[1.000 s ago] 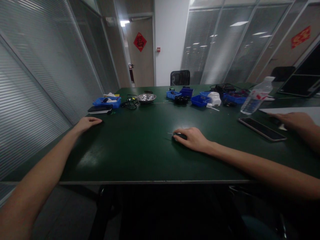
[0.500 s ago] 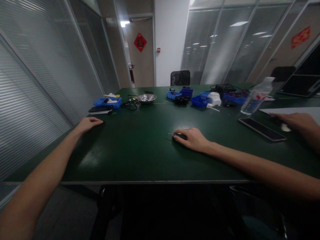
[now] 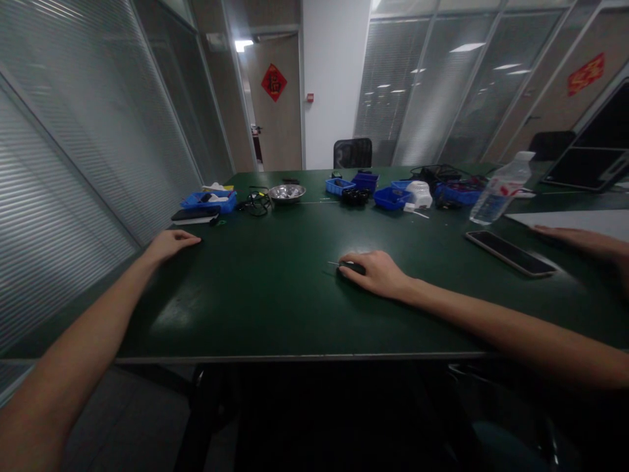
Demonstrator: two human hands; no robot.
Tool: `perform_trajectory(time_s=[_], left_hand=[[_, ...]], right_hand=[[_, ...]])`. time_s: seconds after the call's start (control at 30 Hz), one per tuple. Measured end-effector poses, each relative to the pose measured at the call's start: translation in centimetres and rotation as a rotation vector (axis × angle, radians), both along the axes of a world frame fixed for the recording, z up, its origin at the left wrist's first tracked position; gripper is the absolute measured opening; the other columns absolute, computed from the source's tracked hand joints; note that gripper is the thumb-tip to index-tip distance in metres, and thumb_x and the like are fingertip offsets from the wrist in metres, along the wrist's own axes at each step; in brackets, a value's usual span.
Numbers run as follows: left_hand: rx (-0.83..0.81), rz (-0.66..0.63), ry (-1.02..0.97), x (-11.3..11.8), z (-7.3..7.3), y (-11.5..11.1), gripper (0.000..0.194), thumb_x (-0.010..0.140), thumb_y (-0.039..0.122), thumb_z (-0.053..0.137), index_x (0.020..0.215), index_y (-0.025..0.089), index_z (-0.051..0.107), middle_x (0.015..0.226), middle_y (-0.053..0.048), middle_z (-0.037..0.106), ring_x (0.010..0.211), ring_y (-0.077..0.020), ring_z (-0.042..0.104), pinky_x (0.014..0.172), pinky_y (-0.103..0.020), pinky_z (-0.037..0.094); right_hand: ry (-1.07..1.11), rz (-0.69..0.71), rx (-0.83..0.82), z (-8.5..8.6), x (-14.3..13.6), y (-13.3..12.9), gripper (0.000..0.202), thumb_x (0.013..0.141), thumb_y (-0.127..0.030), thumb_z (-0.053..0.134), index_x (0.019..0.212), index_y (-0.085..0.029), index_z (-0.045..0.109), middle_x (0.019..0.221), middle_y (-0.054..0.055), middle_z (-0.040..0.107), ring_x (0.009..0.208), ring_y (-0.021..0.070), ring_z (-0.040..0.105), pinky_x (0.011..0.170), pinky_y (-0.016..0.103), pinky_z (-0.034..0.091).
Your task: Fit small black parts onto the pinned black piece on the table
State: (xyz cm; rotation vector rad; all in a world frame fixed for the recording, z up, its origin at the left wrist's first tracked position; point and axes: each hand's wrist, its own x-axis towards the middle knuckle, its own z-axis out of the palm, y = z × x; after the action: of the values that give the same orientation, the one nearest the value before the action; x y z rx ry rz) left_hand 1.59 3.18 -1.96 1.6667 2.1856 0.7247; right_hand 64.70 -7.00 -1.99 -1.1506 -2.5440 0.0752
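Green tabletop (image 3: 275,295) fills the middle of the frame. At centre left, the person's left hand (image 3: 170,246) lies flat near the table's edge, fingers loose and holding nothing, just below a dark flat case (image 3: 195,215) and a blue tray (image 3: 211,200). At the centre, the right hand (image 3: 376,272) rests palm down over a small black object (image 3: 350,267), fingers curled on it. Further right lies a phone (image 3: 508,254), a water bottle (image 3: 498,189) beyond it, and another person's hand (image 3: 572,237) at the right edge.
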Motion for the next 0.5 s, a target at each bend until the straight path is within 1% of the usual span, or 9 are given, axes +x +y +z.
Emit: perform_trajectory(time_s=[0.07,0.13,0.23,0.3,0.33,0.4,0.5], left_hand=[[-0.048,0.029,0.072,0.6,0.3,-0.3,0.053,0.080,0.060,0.085,0.109,0.016,0.082,0.111,-0.011,0.078,0.100,-0.0271,0.069,0.088,-0.034,0.051],[-0.047,0.035,0.141,1.3,0.6,-0.5,0.046,0.086,0.056,0.082,0.109,0.016,0.082,0.112,-0.010,0.078,0.100,-0.0263,0.069,0.087,-0.033,0.051],[0.021,-0.012,0.210,2.8,0.8,-0.7,0.043,0.089,0.056,0.078,0.109,0.017,0.082,0.111,-0.010,0.078,0.099,-0.0257,0.069,0.087,-0.032,0.050],[0.076,-0.078,0.206,4.4,1.0,-0.9,0.044,0.089,0.057,0.076,0.109,0.018,0.082,0.110,-0.008,0.078,0.098,-0.0256,0.070,0.086,-0.032,0.049],[0.102,-0.123,0.187,5.6,1.1,-1.1,0.045,0.088,0.058,0.076,0.109,0.019,0.082,0.108,-0.008,0.078,0.097,-0.0256,0.070,0.085,-0.032,0.050],[0.152,-0.241,0.138,8.6,1.5,-1.7,0.048,0.087,0.061,0.076,0.109,0.019,0.082,0.105,-0.007,0.078,0.095,-0.0256,0.070,0.083,-0.032,0.050],[0.163,-0.461,0.081,14.6,2.2,-3.4,0.052,0.089,0.064,0.073,0.113,0.018,0.081,0.099,-0.008,0.076,0.088,-0.0243,0.067,0.076,-0.032,0.048]], right_hand=[[-0.004,0.002,0.007,0.0,-0.1,0.0,0.049,0.109,-0.055,0.046,0.129,-0.021,0.074,0.091,0.007,0.079,0.073,0.0212,0.070,0.070,0.033,0.047],[-0.005,0.001,0.014,0.0,-0.2,0.0,0.049,0.109,-0.055,0.046,0.129,-0.021,0.074,0.091,0.008,0.079,0.074,0.0217,0.070,0.070,0.034,0.047],[-0.008,0.003,0.007,0.0,-0.3,-0.1,0.048,0.109,-0.055,0.047,0.130,-0.021,0.074,0.093,0.008,0.080,0.073,0.0212,0.070,0.070,0.033,0.048],[-0.016,0.004,0.006,-0.1,-0.4,-0.1,0.048,0.109,-0.054,0.046,0.130,-0.021,0.074,0.093,0.007,0.080,0.073,0.0207,0.070,0.071,0.033,0.048],[-0.024,0.002,0.012,-0.1,-0.4,-0.1,0.048,0.109,-0.054,0.046,0.131,-0.021,0.074,0.093,0.007,0.080,0.073,0.0209,0.071,0.071,0.033,0.047],[-0.044,-0.006,0.031,-0.2,-0.4,0.0,0.048,0.109,-0.054,0.047,0.131,-0.021,0.074,0.093,0.008,0.080,0.074,0.0220,0.071,0.071,0.033,0.047],[-0.055,-0.007,0.037,-0.2,-0.5,0.0,0.049,0.109,-0.054,0.047,0.131,-0.021,0.075,0.094,0.008,0.081,0.075,0.0223,0.072,0.070,0.033,0.047]])
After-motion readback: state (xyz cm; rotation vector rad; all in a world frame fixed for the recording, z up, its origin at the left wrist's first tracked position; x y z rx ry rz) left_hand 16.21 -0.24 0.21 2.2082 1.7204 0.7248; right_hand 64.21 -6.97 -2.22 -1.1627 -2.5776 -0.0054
